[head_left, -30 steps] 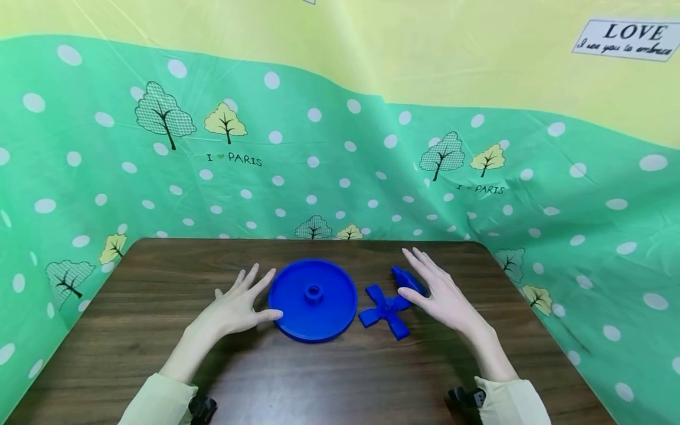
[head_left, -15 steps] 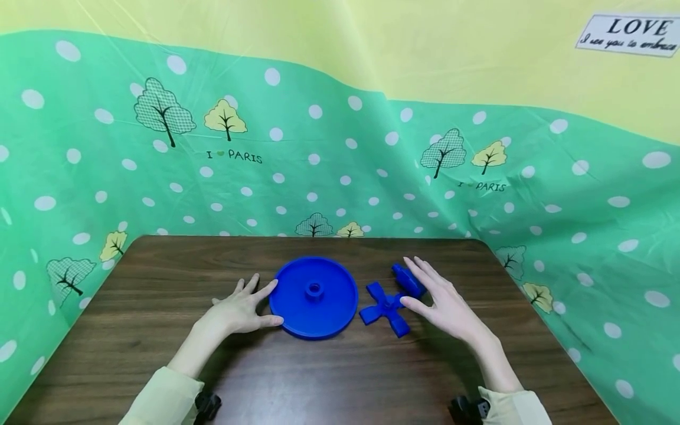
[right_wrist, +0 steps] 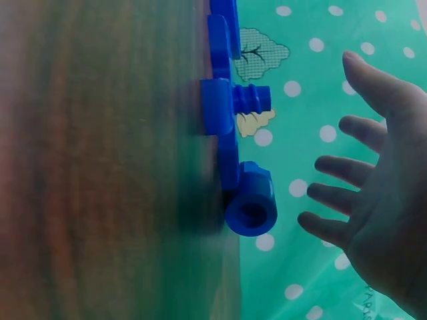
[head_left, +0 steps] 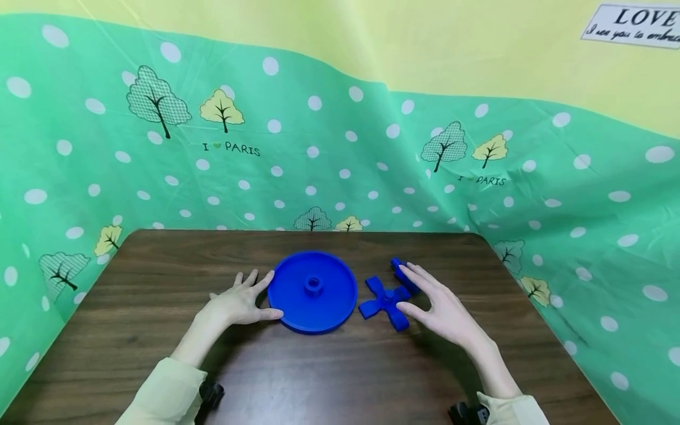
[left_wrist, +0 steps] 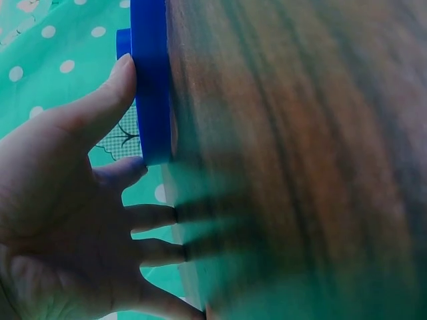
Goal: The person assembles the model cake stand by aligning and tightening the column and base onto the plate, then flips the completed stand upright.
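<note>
A round blue tray-like disc [head_left: 294, 310] with a raised rim and a hollow central hub lies on the table. My left hand [head_left: 239, 304] is at its left side, fingers spread, with thumb and index fingertips right at the rim. The left wrist view shows the disc's edge [left_wrist: 152, 87] by those two fingertips. To the disc's right lies a blue four-armed piece [head_left: 386, 298], whose ribbed stub [right_wrist: 252, 99] points up. Behind it, a blue bottle-shaped part [head_left: 397, 267] with a hollow end is partly hidden by my right hand [head_left: 438, 307], which hovers with straight fingers, holding nothing.
The dark wooden table [head_left: 313, 378] ends at a straight back edge. Behind and beside it hangs a green and yellow cloth [head_left: 340, 136] with dots and trees. Black straps circle both wrists at the sleeves.
My left hand has come down to the disc's rim. My right hand has shifted slightly left, covering more of the bottle-shaped part. The head view has tilted a little; the blue pieces keep their places.
</note>
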A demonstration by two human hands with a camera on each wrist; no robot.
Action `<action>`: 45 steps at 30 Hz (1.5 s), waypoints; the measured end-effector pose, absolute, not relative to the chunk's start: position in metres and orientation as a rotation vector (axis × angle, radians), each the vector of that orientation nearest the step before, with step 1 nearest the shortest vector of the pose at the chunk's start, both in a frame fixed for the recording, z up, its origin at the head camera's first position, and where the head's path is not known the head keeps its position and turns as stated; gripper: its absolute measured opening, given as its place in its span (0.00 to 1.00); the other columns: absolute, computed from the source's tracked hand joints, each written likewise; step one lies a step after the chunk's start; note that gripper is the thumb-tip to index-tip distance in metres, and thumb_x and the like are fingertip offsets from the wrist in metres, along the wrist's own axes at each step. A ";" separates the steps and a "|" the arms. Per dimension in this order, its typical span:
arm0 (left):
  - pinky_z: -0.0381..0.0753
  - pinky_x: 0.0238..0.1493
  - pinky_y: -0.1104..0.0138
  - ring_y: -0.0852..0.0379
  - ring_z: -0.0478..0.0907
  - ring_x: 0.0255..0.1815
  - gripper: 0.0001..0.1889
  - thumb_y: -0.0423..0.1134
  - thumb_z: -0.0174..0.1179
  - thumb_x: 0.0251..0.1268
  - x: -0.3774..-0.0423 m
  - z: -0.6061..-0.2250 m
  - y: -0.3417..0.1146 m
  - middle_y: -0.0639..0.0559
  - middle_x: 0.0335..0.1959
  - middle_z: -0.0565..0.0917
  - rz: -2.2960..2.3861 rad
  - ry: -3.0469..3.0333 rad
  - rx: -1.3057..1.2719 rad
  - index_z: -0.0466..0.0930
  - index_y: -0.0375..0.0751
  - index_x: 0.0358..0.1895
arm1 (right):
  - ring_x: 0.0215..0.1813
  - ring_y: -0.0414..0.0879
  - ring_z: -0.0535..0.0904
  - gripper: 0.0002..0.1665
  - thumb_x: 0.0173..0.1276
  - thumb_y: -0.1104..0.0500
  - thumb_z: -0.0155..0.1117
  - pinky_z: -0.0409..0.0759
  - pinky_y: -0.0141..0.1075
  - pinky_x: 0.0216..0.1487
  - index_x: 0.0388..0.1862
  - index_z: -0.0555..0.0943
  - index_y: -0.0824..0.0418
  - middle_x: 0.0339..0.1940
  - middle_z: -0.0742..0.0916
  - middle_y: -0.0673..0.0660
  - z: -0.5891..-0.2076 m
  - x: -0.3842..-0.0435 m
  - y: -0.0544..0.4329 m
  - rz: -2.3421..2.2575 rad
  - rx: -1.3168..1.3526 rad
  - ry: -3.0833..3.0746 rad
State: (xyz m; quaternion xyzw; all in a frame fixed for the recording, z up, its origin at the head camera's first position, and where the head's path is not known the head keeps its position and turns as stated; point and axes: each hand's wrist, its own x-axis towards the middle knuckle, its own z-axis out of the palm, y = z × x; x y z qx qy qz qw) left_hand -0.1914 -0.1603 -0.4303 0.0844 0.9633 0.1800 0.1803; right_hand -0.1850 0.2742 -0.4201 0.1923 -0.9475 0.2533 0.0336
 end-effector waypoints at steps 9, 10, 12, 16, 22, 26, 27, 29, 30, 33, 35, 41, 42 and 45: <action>0.49 0.59 0.13 0.22 0.42 0.83 0.54 0.74 0.60 0.62 -0.191 -0.428 -0.162 0.33 0.85 0.49 0.490 2.700 0.242 0.47 0.55 0.85 | 0.79 0.59 0.70 0.44 0.69 0.41 0.71 0.73 0.62 0.72 0.80 0.66 0.43 0.79 0.73 0.58 -0.427 -0.178 0.275 0.771 0.625 -2.890; 0.49 0.59 0.13 0.22 0.42 0.83 0.54 0.74 0.59 0.62 -0.192 -0.428 -0.162 0.33 0.85 0.49 0.488 2.699 0.244 0.47 0.55 0.85 | 0.78 0.60 0.71 0.44 0.69 0.41 0.71 0.74 0.61 0.71 0.80 0.67 0.44 0.79 0.74 0.58 -0.427 -0.177 0.275 0.769 0.629 -2.893; 0.49 0.58 0.12 0.22 0.42 0.83 0.53 0.74 0.59 0.62 -0.193 -0.428 -0.162 0.33 0.85 0.49 0.486 2.697 0.249 0.47 0.56 0.85 | 0.77 0.59 0.73 0.43 0.69 0.40 0.70 0.76 0.60 0.70 0.79 0.68 0.45 0.78 0.76 0.57 -0.429 -0.176 0.276 0.759 0.642 -2.902; 0.49 0.57 0.12 0.21 0.42 0.83 0.52 0.74 0.58 0.63 -0.194 -0.429 -0.162 0.32 0.84 0.49 0.486 2.698 0.256 0.48 0.55 0.85 | 0.72 0.56 0.78 0.40 0.68 0.39 0.70 0.80 0.57 0.66 0.77 0.71 0.45 0.74 0.80 0.53 -0.433 -0.174 0.276 0.719 0.654 -2.915; 0.50 0.58 0.12 0.22 0.43 0.83 0.51 0.73 0.58 0.64 -0.194 -0.429 -0.163 0.33 0.85 0.50 0.483 2.707 0.252 0.49 0.56 0.84 | 0.60 0.51 0.85 0.36 0.65 0.42 0.75 0.84 0.52 0.56 0.70 0.77 0.49 0.60 0.87 0.54 -0.436 -0.176 0.273 0.664 0.600 -2.949; 0.51 0.58 0.13 0.22 0.43 0.83 0.51 0.73 0.58 0.64 -0.193 -0.428 -0.163 0.33 0.85 0.50 0.477 2.710 0.251 0.49 0.57 0.84 | 0.54 0.48 0.86 0.32 0.63 0.41 0.76 0.83 0.47 0.50 0.63 0.81 0.50 0.52 0.89 0.52 -0.438 -0.178 0.271 0.639 0.571 -2.987; 0.51 0.58 0.13 0.22 0.43 0.83 0.51 0.73 0.58 0.64 -0.193 -0.428 -0.163 0.33 0.85 0.50 0.476 2.713 0.252 0.49 0.57 0.84 | 0.53 0.47 0.86 0.31 0.63 0.40 0.76 0.84 0.46 0.50 0.61 0.82 0.50 0.51 0.89 0.51 -0.439 -0.179 0.271 0.625 0.563 -2.997; 0.52 0.58 0.13 0.22 0.44 0.83 0.51 0.73 0.58 0.64 -0.194 -0.429 -0.162 0.32 0.84 0.50 0.478 2.721 0.258 0.50 0.57 0.84 | 0.50 0.45 0.86 0.30 0.62 0.38 0.76 0.83 0.44 0.48 0.57 0.83 0.50 0.48 0.89 0.49 -0.440 -0.179 0.272 0.607 0.553 -3.016; 0.52 0.57 0.13 0.22 0.44 0.83 0.51 0.73 0.59 0.64 -0.194 -0.429 -0.162 0.32 0.84 0.51 0.480 2.724 0.259 0.50 0.57 0.84 | 0.49 0.44 0.85 0.29 0.61 0.37 0.76 0.83 0.43 0.47 0.55 0.83 0.50 0.47 0.88 0.48 -0.439 -0.179 0.272 0.597 0.550 -3.025; 0.53 0.57 0.13 0.21 0.44 0.83 0.51 0.73 0.59 0.64 -0.195 -0.431 -0.162 0.32 0.84 0.51 0.483 2.730 0.262 0.50 0.57 0.84 | 0.44 0.41 0.82 0.27 0.60 0.36 0.76 0.80 0.38 0.42 0.50 0.84 0.50 0.42 0.87 0.47 -0.440 -0.181 0.273 0.570 0.561 -3.041; 0.53 0.56 0.12 0.21 0.43 0.82 0.51 0.73 0.59 0.64 -0.196 -0.431 -0.162 0.31 0.84 0.51 0.484 2.730 0.262 0.50 0.57 0.84 | 0.42 0.40 0.82 0.25 0.60 0.36 0.76 0.79 0.36 0.41 0.48 0.85 0.49 0.40 0.86 0.46 -0.440 -0.181 0.272 0.552 0.580 -3.044; 0.55 0.55 0.13 0.20 0.43 0.82 0.51 0.74 0.58 0.63 -0.197 -0.430 -0.162 0.31 0.84 0.50 0.469 2.734 0.269 0.50 0.58 0.84 | 0.40 0.40 0.82 0.24 0.58 0.35 0.77 0.80 0.36 0.39 0.42 0.85 0.49 0.39 0.86 0.46 -0.441 -0.185 0.271 0.458 0.633 -3.042; 0.55 0.55 0.13 0.20 0.43 0.82 0.51 0.74 0.58 0.63 -0.197 -0.430 -0.162 0.31 0.84 0.50 0.465 2.734 0.270 0.50 0.58 0.84 | 0.39 0.39 0.82 0.24 0.58 0.34 0.77 0.79 0.35 0.39 0.42 0.85 0.49 0.39 0.86 0.45 -0.442 -0.186 0.270 0.445 0.635 -3.043; 0.55 0.55 0.13 0.21 0.44 0.82 0.51 0.74 0.57 0.63 -0.197 -0.429 -0.161 0.32 0.84 0.50 0.457 2.734 0.271 0.50 0.58 0.84 | 0.37 0.39 0.81 0.23 0.57 0.36 0.78 0.78 0.34 0.37 0.39 0.84 0.49 0.37 0.86 0.45 -0.442 -0.188 0.269 0.422 0.649 -3.040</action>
